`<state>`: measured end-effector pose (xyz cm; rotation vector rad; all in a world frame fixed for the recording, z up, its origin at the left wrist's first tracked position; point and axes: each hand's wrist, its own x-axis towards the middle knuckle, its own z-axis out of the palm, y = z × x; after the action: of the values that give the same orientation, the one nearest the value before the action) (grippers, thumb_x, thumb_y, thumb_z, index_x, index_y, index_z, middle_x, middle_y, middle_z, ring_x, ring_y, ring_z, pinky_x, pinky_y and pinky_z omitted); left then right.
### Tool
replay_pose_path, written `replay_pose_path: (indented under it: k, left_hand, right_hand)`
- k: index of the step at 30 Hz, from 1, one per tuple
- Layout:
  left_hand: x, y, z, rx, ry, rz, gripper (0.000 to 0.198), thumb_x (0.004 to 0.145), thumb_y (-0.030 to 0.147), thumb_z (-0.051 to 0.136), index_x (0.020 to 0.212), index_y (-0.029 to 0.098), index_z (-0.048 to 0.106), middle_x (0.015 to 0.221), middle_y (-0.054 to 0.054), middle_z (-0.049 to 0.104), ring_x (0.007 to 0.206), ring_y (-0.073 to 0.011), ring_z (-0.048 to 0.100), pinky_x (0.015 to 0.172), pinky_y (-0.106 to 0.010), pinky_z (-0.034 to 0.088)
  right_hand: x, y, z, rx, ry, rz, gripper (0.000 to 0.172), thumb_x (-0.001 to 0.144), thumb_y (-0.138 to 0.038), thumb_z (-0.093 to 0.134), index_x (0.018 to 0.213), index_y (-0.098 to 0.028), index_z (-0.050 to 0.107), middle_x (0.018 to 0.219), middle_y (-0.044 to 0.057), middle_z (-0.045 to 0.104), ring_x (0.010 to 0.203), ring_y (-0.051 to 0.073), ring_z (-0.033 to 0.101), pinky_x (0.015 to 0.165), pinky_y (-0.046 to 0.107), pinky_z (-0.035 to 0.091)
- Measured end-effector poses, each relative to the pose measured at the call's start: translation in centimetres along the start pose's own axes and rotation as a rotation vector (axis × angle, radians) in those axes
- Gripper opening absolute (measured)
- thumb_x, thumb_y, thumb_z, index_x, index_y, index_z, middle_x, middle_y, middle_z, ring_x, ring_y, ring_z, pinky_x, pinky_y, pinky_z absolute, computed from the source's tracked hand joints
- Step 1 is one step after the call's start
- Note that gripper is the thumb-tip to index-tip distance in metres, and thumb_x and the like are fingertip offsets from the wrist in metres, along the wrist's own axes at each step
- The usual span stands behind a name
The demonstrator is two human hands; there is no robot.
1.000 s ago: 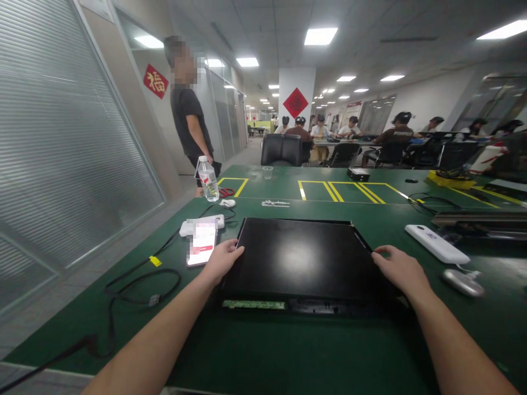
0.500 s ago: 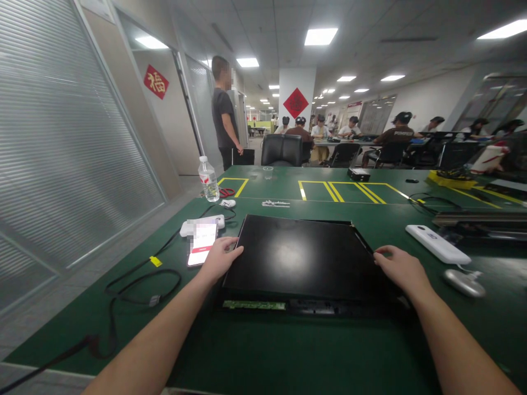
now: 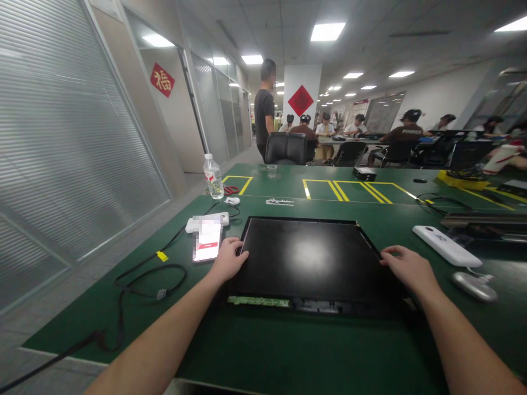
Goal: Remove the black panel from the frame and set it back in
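A black glossy display panel lies flat in a black frame on the green table. Along the frame's near edge shows a strip of green circuit board. My left hand grips the panel's left edge, thumb on top and fingers curled at the side. At the right edge, my right hand pinches the rim between thumb and fingers. Beside my left hand lies a phone with a lit screen, against a white power bank.
A water bottle, red-handled scissors and a clear cup stand or lie farther back. Cables loop at the left. To the right are a white device and a silver mouse-shaped object. A person stands beyond the table.
The panel, skewed in the frame before, now sits squarer within it, with more of the far rim showing. My hands stay at its sides. The standing person has moved right.
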<state>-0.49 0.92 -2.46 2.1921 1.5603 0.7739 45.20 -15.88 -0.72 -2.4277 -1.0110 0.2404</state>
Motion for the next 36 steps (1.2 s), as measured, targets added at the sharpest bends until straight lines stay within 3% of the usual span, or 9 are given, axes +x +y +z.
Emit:
replay_pose_path:
  k: [8,11,16,19,23,29,36]
  left_hand:
    - [-0.5,0.6,0.1,0.037,0.01,0.059,0.031,0.082,0.027,0.063,0.105,0.013,0.076,0.125,-0.018,0.062,0.122,-0.033,0.061,0.112,-0.047,0.045]
    - [-0.7,0.9,-0.3,0.043,-0.002,0.085,0.036,0.082,0.024,0.062,0.114,0.012,0.074,0.126,-0.018,0.061,0.122,-0.032,0.06,0.112,-0.045,0.044]
    - [-0.9,1.2,-1.8,0.088,-0.082,0.011,0.048,0.087,0.025,0.057,0.132,0.008,0.061,0.124,-0.019,0.063,0.112,-0.0299,0.064,0.098,-0.041,0.051]
    - [-1.2,1.4,-2.5,0.178,-0.136,-0.047,0.049,0.09,0.026,0.056,0.135,0.007,0.058,0.116,-0.019,0.067,0.108,-0.031,0.065,0.093,-0.039,0.05]
    - [-1.7,1.9,-3.0,0.309,-0.171,-0.052,0.035,0.094,0.029,0.052,0.117,0.008,0.067,0.11,-0.021,0.069,0.104,-0.0327,0.065,0.09,-0.039,0.048]
    - [-1.6,2.7,-3.3,0.422,-0.235,-0.057,0.027,0.096,0.024,0.046,0.096,0.011,0.069,0.1,-0.021,0.07,0.095,-0.0339,0.068,0.08,-0.038,0.049]
    - [-1.2,2.8,-3.4,0.398,-0.244,-0.056,0.024,0.094,0.021,0.046,0.082,0.016,0.066,0.092,-0.017,0.07,0.087,-0.0308,0.068,0.073,-0.036,0.045]
  right_hand:
    - [0.1,0.2,0.1,-0.025,0.007,-0.007,0.034,0.078,-0.043,0.053,0.096,-0.025,0.075,0.087,0.006,0.076,0.087,0.029,0.067,0.069,0.036,0.044]
    - [-0.1,0.2,0.1,-0.046,0.001,-0.033,0.033,0.079,-0.043,0.052,0.096,-0.025,0.075,0.088,0.007,0.076,0.083,0.028,0.067,0.067,0.036,0.044]
    - [-0.3,0.4,-0.2,-0.013,-0.016,-0.027,0.034,0.08,-0.044,0.054,0.1,-0.026,0.075,0.091,0.006,0.077,0.09,0.03,0.068,0.07,0.036,0.046]
    - [-0.2,0.7,-0.4,-0.007,0.039,-0.026,0.034,0.081,-0.043,0.053,0.099,-0.026,0.076,0.093,0.007,0.077,0.089,0.03,0.068,0.07,0.037,0.047]
    - [0.3,1.4,-0.5,-0.036,0.096,-0.022,0.033,0.08,-0.045,0.056,0.098,-0.026,0.075,0.102,0.008,0.076,0.086,0.03,0.068,0.07,0.039,0.048]
    - [1.1,2.3,0.3,-0.022,-0.029,-0.052,0.035,0.075,-0.035,0.063,0.105,-0.022,0.074,0.098,0.008,0.076,0.086,0.027,0.07,0.071,0.036,0.05]
    - [0.8,2.1,0.9,-0.035,-0.039,-0.091,0.035,0.072,-0.019,0.059,0.104,-0.024,0.074,0.091,0.003,0.076,0.084,0.022,0.071,0.07,0.031,0.05]
